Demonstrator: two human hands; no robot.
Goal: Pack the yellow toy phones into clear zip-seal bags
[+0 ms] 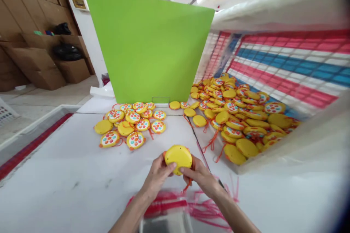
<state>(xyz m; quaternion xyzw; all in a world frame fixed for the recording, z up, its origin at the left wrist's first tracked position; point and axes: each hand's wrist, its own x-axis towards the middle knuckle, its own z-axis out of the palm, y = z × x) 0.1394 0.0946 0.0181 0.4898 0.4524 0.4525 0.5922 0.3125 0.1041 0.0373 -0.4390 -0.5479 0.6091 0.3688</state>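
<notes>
Bare left hand point(158, 173): fingers hold the left side of a round yellow plastic toy point(179, 156), thumb on it.
Bare right hand point(201, 175): fingers hold its right side.
Toy: above the flat white table point(82, 174), orange string point(187, 186) hanging.
Small yellow toy pile point(133, 117): on the table, in front of the flat green board point(153, 47).

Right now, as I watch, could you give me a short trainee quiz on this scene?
1. True or false: the left hand and right hand hold the same toy.
2. What colour is the upright board? A) red B) green C) blue
3. Fill in: from the held toy, the bigger heap lies to the picture's ____.

Key: 1. True. 2. B. 3. Right.
</notes>
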